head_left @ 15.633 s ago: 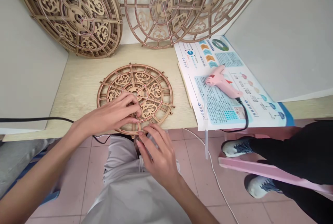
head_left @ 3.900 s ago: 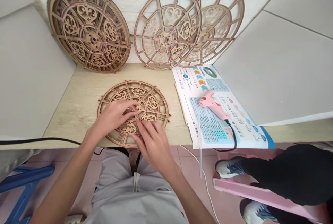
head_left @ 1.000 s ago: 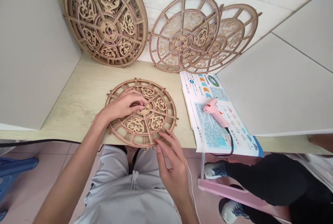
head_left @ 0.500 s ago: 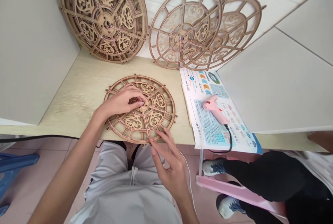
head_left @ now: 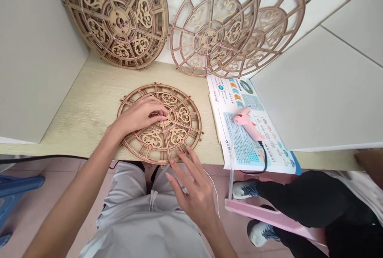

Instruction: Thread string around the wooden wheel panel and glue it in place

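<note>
A round laser-cut wooden fretwork wheel (head_left: 176,136) lies flat on the pale wood table (head_left: 86,118), with pinkish wire or thread along its spokes. My left hand (head_left: 140,115) rests on it, fingers curled over the central hub and hiding part of it. My right hand (head_left: 191,190) is below the wheel's near rim, off the table edge. Its fingers are spread, with the tips close to the rim and holding nothing.
Several similar wheels lean against the white wall behind. To the right, a pink glue gun (head_left: 249,123) lies on a printed leaflet (head_left: 236,146), its clear glue stick (head_left: 230,178) hanging past the table edge. A seated person's black-trousered legs (head_left: 311,200) rest on a pink stool (head_left: 269,218).
My right hand's fingers have spread wider and shifted slightly left along the near rim. My left hand stays on the hub. The whole view has drifted slightly upward.
</note>
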Demonstrator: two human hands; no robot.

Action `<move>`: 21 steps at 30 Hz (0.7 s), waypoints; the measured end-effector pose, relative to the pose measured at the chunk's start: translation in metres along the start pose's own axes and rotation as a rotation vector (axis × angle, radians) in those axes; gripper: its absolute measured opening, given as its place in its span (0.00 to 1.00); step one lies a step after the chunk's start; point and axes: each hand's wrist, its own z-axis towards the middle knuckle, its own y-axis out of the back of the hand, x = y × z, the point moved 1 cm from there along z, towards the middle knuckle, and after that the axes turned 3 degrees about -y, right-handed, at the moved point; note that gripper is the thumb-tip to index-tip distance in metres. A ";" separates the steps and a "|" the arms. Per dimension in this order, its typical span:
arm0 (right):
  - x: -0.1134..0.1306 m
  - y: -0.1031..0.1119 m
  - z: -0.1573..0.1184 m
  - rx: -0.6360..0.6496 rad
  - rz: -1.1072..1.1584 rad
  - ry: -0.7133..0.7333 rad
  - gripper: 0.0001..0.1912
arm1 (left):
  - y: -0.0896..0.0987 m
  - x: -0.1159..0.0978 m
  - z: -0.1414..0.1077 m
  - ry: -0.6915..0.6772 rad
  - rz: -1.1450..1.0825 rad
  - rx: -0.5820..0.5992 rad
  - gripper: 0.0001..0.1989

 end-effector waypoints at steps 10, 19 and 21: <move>-0.011 0.014 0.006 0.147 -0.160 0.181 0.18 | -0.010 -0.011 -0.004 0.024 0.185 -0.102 0.11; -0.017 0.015 0.005 0.156 0.057 0.045 0.16 | -0.030 -0.068 -0.051 0.264 0.192 -0.201 0.10; -0.018 0.011 0.001 0.135 0.104 0.011 0.17 | -0.033 -0.071 -0.055 0.266 0.242 -0.159 0.10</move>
